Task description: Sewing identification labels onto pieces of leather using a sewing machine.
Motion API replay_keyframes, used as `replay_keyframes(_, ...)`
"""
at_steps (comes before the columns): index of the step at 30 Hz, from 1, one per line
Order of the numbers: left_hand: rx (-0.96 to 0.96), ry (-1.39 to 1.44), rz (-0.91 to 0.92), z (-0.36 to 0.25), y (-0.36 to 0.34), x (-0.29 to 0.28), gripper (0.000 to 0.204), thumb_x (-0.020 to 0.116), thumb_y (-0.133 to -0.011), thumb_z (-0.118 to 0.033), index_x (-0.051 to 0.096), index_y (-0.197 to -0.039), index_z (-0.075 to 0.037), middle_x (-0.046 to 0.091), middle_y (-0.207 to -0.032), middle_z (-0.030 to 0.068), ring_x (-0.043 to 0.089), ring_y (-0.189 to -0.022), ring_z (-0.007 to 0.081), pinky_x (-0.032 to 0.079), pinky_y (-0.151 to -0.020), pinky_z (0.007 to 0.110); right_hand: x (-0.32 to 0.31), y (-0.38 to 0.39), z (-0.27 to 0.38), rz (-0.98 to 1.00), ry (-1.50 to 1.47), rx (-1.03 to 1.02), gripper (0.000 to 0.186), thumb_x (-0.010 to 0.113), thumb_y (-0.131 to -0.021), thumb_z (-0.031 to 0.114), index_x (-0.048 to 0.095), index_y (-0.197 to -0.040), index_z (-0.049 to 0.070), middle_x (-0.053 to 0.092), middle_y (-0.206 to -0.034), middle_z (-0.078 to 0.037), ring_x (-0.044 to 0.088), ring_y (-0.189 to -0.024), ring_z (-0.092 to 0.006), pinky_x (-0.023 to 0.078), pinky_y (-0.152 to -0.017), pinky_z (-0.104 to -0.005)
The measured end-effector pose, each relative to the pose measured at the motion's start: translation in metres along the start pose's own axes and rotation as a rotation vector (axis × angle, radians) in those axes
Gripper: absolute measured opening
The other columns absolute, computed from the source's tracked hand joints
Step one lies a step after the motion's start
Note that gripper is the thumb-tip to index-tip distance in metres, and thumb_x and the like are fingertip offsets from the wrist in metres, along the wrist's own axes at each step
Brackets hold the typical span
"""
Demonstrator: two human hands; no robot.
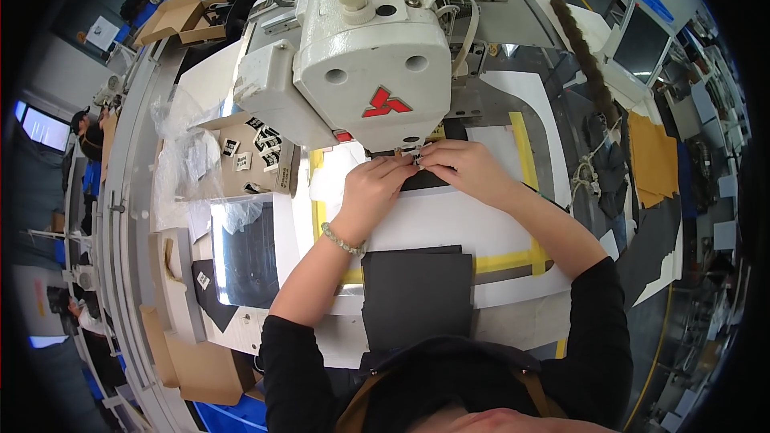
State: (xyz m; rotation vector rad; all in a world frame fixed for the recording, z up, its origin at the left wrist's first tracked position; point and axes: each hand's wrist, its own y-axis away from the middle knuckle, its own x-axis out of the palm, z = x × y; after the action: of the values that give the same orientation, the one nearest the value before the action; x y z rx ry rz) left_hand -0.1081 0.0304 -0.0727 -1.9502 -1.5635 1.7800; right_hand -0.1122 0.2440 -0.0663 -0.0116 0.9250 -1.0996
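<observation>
Dark apron point(449, 347); left hand point(370, 191), right hand point(473, 172) pinching label point(417, 160), tight beside machine head point(373, 56); black panel point(417, 293) by table edge point(521, 333).

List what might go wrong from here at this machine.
1. The left hand and right hand are close to the lower end of the white machine head; if it moved, they might get pinched.
2. The small label between them could slip askew over the black piece.
3. The black sheets lie close to the person, so leaning in might shift them.

Bright light glares off the glossy panel point(261, 265); bent, black-cornered edges seem soft.
</observation>
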Motion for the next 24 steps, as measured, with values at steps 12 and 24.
replay_keyframes(12, 0.085, -0.200, 0.054, -0.001, 0.003, 0.003, 0.020, 0.068, -0.071, -0.002, 0.072, -0.090, -0.008, 0.072, -0.095, 0.0059, 0.070, -0.089, 0.0218, 0.057, -0.074, 0.031, 0.003, 0.000, -0.004, -0.005, 0.221, -0.056, 0.014, 0.068, -0.080, 0.005, 0.070, -0.094, 0.002, 0.069, -0.100, -0.008, 0.066, -0.093, -0.0266, 0.054, -0.082, -0.0353)
replay_keyframes(24, 0.197, -0.378, 0.103, -0.010, 0.001, -0.001, 0.024, 0.065, -0.073, -0.008, 0.071, -0.096, -0.008, 0.071, -0.098, 0.0041, 0.068, -0.094, 0.0173, 0.055, -0.067, 0.028, 0.005, -0.002, -0.006, -0.010, 0.240, -0.057, 0.015, 0.068, -0.080, 0.006, 0.070, -0.094, 0.002, 0.069, -0.100, -0.008, 0.066, -0.093, -0.0266, 0.054, -0.082, -0.0360)
